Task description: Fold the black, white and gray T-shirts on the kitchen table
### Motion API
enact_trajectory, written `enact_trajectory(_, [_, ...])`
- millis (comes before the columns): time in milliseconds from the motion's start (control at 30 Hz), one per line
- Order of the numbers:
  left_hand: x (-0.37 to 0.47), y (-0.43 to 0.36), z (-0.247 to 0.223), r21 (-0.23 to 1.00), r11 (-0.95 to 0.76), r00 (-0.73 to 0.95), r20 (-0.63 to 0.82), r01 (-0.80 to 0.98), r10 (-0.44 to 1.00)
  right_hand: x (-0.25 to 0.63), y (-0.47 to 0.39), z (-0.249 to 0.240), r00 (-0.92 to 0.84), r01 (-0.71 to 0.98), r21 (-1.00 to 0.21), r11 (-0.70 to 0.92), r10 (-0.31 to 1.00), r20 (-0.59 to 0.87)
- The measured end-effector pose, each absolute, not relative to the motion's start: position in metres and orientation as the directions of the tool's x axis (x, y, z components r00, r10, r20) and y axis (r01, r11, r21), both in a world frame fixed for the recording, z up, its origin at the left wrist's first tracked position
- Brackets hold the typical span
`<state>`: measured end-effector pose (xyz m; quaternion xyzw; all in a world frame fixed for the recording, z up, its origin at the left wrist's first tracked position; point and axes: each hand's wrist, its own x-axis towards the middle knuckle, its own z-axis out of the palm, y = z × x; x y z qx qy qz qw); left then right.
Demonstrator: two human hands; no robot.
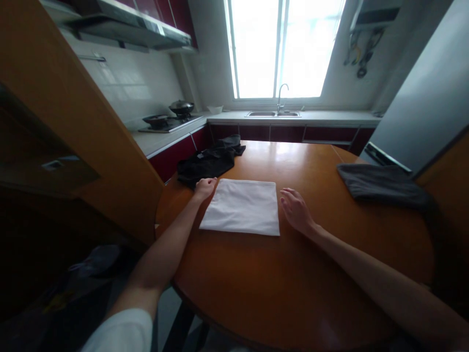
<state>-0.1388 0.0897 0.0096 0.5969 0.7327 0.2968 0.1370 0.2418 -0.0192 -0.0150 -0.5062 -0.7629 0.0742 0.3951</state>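
A folded white cloth (244,208), perhaps a garment, lies flat on the brown wooden table (315,283). My left hand (205,188) rests beside its far left corner with the fingers curled in, and no cloth is seen lifted into them. On the other side, my right hand (295,210) is just off the cloth's right edge, fingers stretched forward and nothing in them. A crumpled black garment (208,161) lies behind my left hand. Toward the table's right side is a folded dark grey garment (381,183).
A counter with a sink (261,114) and tap runs under the window. Two pans, one lidded (181,107), stand on the hob (172,124) at the left. A wooden door frame (120,161) rises close on the left, and a fridge (421,107) stands on the right.
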Motion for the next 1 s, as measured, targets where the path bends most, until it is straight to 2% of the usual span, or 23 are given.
enact_trajectory(133, [-0.133,0.086,0.005,0.526,0.122,-0.229,0.142,0.842,0.963,0.238,-0.016,-0.019,-0.197,0.703,-0.523,0.483,0.838,0.509])
enact_trajectory(233, [-0.126,0.087,0.002,0.526,0.078,-0.185,0.153,0.847,0.971,0.236,-0.018,-0.020,-0.209,0.688,-0.527,0.499,0.832,0.514])
enact_trajectory(533, [-0.113,0.089,0.003,0.711,-0.045,-0.133,0.192,0.701,0.972,0.233,-0.015,-0.021,-0.218,0.655,-0.550,0.518,0.827,0.519])
enact_trajectory(633, [-0.108,0.086,0.005,0.802,-0.076,-0.155,0.206,0.593,0.966,0.232,-0.015,-0.021,-0.218,0.648,-0.557,0.520,0.827,0.518])
enact_trajectory(767, [-0.103,0.078,0.017,0.924,-0.214,-0.152,0.272,0.317,0.950,0.233,-0.012,-0.023,-0.212,0.647,-0.564,0.513,0.831,0.514])
enact_trajectory(900, [-0.097,0.064,0.040,0.896,-0.409,-0.090,0.428,0.172,0.899,0.232,-0.006,-0.028,-0.177,0.616,-0.599,0.511,0.832,0.526])
enact_trajectory(1000, [-0.090,0.047,0.058,0.835,-0.540,-0.045,0.547,0.109,0.836,0.230,0.001,-0.032,-0.070,0.512,-0.736,0.442,0.876,0.477])
